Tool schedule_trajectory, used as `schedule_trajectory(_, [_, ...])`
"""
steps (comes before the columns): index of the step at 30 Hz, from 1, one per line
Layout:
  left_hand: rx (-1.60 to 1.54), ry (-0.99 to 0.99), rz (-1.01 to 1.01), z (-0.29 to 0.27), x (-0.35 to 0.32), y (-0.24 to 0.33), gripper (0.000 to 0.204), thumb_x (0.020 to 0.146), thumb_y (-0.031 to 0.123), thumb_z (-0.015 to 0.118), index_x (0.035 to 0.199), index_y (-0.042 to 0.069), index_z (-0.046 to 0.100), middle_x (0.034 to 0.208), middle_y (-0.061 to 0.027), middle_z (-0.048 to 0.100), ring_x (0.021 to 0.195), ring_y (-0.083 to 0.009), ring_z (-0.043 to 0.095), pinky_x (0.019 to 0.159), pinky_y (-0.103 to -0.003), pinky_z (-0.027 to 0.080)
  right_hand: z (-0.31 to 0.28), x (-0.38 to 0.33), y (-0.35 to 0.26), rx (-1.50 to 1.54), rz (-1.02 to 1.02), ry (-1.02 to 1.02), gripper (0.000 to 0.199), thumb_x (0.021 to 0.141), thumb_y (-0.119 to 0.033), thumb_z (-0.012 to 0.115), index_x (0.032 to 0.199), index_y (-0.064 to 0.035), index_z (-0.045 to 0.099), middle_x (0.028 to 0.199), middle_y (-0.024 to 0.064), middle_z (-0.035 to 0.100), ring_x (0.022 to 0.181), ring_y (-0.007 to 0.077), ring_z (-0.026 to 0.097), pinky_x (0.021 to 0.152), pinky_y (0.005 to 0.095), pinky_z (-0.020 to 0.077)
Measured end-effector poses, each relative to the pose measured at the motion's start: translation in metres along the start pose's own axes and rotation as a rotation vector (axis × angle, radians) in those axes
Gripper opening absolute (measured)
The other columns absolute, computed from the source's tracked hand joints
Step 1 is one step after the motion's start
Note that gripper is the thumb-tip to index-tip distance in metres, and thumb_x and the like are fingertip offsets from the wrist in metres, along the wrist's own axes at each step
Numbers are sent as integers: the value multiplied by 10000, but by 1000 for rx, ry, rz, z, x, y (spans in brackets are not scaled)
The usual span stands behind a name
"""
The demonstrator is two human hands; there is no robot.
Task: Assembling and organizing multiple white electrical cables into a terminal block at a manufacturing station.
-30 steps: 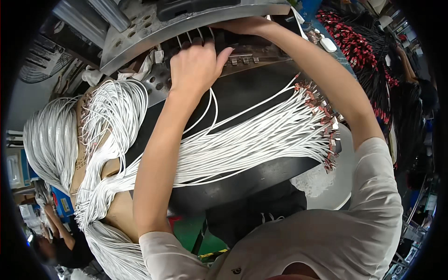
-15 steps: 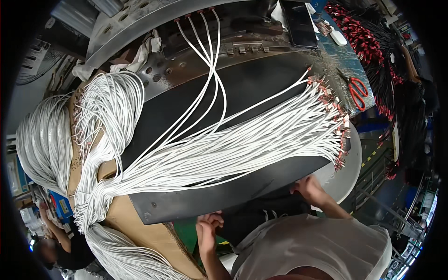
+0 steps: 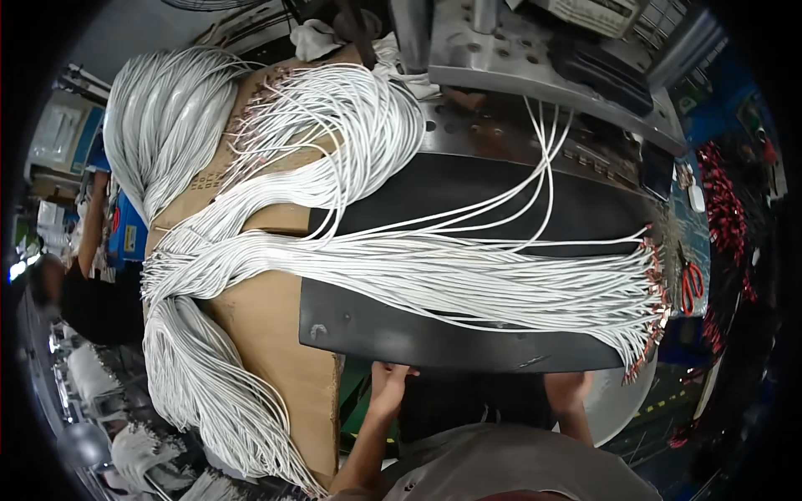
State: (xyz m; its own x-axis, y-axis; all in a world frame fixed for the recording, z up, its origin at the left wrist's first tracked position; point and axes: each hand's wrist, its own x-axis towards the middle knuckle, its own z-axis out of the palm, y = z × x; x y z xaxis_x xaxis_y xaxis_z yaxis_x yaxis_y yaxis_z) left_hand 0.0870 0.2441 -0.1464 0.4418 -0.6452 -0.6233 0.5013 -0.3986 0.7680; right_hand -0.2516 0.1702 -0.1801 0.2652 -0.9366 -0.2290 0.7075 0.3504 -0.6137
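White cables [image 3: 468,275] spread across the black board [image 3: 418,346] from the centre to the right of the frame, a few rising to the metal plate [image 3: 501,63] at upper right. At lower centre, the left hand [image 3: 390,386] meets the board's near edge; the right hand [image 3: 570,389] is farther right along it. Both hands' fingers are mostly hidden, so I cannot tell their grip.

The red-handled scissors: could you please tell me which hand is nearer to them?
Right. The right hand is at the near edge of the black board, left of the red-handled scissors; the left hand is farther left along that edge.
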Motion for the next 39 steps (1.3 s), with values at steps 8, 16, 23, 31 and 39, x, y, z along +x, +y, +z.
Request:
schedule_trajectory(8, [32, -150, -140, 8, -15, 27, 284, 994, 199, 617, 1166, -26, 587, 996, -100, 668, 862, -172, 657, 738, -331, 551, -20, 5, 5, -657, 13, 4, 510, 1030, -431, 429, 1410, -94, 475, 1374, 80, 537, 1176, 252, 546, 979, 392, 444])
schedule_trajectory(16, [1078, -665, 731, 17, -29, 262, 154, 835, 177, 774, 907, 46, 736, 835, -100, 721, 731, -221, 696, 674, -320, 534, 239, 50, -38, -1061, 232, -1178, 500, 863, -274, 782, 1295, -97, 603, 1184, 89, 588, 970, 246, 587, 807, 375, 482])
schedule_trajectory(23, [1771, -329, 809, 13, 121, 346, 718, 721, 541, 774, 1241, 65, 638, 1128, -200, 694, 1119, -356, 629, 954, -443, 466, 370, 184, 43, -1825, -815, -696, 339, 966, -368, 567, 1067, -88, 730, 1025, 142, 510, 911, 312, 462, 865, 423, 356])
schedule_trajectory(31, [1713, -355, 357, -12, 62, 434, 756, 762, 711, 679, 1053, 15, 712, 979, -166, 710, 947, -259, 672, 850, -416, 487, 323, 211, 23, -1994, -508, -150, 264, 922, -228, 588, 1102, -73, 703, 1026, 154, 555, 993, 348, 487, 880, 465, 352])
schedule_trajectory(39, [813, 74, 973, -52, -128, 598, 649, 842, 688, 651, 814, 39, 648, 640, 30, 541, 496, -67, 491, 460, -178, 406, 315, 222, 21, -1773, -709, -486, 693, 749, 48, 577, 1423, -75, 468, 1248, 157, 601, 1092, 348, 501, 945, 453, 356])
